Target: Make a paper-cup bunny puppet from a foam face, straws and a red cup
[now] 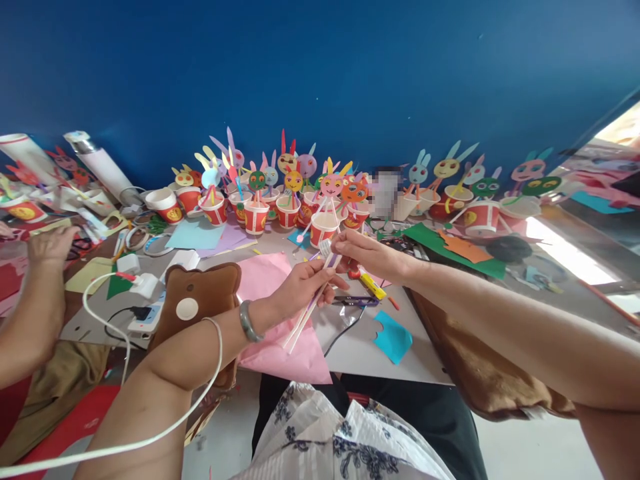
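Observation:
Slim white plastic forks (303,325) are held between my two hands over the pink paper (280,360), their long handles slanting down to the left. My left hand (305,287), with a grey bangle at the wrist, is closed around the handles. My right hand (357,252) pinches at the upper end, by the tines, where a purple strip shows. Its fingertips partly hide the fork heads. Just beyond my hands is a red and white paper cup (324,228) with a paper rabbit face (334,187) above it.
Several cups with paper faces line the blue wall (320,80). Purple-handled scissors (357,301), a yellow glue tube (373,287) and blue paper (394,337) lie to the right. Brown cushions (200,300) flank me. A white cable (165,433) crosses my left arm. Another person's arm (35,300) is at left.

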The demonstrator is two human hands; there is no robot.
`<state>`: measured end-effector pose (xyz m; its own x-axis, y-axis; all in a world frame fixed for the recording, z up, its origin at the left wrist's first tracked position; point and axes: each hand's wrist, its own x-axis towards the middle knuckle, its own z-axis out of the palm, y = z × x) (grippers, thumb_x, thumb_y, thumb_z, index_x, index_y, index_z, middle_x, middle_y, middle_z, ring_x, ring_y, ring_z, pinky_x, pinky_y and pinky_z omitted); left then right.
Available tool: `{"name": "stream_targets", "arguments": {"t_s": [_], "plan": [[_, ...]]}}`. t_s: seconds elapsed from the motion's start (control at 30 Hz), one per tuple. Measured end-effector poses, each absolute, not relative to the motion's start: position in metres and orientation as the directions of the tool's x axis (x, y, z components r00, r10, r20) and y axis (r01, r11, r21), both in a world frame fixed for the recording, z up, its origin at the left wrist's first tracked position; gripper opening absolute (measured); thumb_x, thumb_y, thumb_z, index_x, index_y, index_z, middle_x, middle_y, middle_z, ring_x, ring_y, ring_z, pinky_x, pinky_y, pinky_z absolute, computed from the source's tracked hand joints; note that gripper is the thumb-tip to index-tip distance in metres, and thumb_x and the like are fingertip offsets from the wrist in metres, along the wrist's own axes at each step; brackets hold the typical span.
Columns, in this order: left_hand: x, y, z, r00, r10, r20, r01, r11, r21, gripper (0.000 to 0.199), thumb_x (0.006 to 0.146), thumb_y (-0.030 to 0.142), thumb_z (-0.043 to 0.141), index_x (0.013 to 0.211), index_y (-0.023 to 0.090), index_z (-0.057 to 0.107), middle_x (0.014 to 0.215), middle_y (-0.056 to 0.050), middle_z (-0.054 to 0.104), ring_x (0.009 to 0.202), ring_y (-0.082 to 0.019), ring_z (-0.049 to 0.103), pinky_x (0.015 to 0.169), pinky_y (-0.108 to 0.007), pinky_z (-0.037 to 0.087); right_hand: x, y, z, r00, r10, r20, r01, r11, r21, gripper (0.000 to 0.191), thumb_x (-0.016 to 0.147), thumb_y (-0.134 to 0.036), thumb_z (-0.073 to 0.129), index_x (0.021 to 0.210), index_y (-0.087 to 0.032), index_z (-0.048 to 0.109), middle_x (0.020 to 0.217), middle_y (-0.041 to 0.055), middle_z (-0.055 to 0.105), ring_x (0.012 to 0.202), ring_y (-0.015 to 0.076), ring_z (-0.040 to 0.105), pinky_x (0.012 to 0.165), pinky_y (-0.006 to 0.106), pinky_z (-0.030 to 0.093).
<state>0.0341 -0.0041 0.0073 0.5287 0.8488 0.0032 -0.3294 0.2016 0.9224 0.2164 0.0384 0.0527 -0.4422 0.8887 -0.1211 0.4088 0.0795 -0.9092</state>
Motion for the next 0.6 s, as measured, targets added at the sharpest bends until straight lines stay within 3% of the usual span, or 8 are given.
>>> {"name": "stream_targets", "arguments": {"t_s": [0.2,0.4,0.6], "plan": [[0.034,-0.004,0.007,0.525,0.851,-0.004,-0.359,0.226,0.906,0.045,0.077,0.052,0.074,0.094,0.012,0.062,0.081,-0.008,0.075,0.050,-0.009,0.059,0.046,-0.021,0.040,0.216,0.033,0.048,-0.442,0.883,-0.159,0.345,0.003,-0.939,0.038,0.090,-0.059,0.058,0.091,-0.021,0.053,0.070,-0.0022,0.057,0.060,0.0110,0.052,0.053,0.024,0.040],[0.036,-0.004,0.004,0.515,0.857,0.005,-0.369,0.216,0.904,0.045,0.075,0.053,0.076,0.087,0.012,0.061,0.080,-0.009,0.075,0.051,-0.009,0.059,0.045,-0.020,0.040,0.212,0.028,0.048,-0.473,0.866,-0.162,0.256,-0.040,-0.966,0.035,0.091,-0.055,0.058,0.088,-0.021,0.052,0.068,-0.0022,0.057,0.056,0.0109,0.052,0.053,0.026,0.041],[0.038,-0.004,0.004,0.497,0.868,0.003,-0.392,0.222,0.893,0.046,0.073,0.054,0.077,0.084,0.012,0.062,0.079,-0.010,0.075,0.050,-0.009,0.058,0.045,-0.021,0.038,0.206,0.019,0.047,-0.598,0.776,-0.199,0.093,-0.179,-0.979,0.027,0.098,-0.047,0.049,0.091,-0.021,0.050,0.057,-0.0030,0.056,0.061,0.0204,0.067,0.067,0.036,0.053]]}}
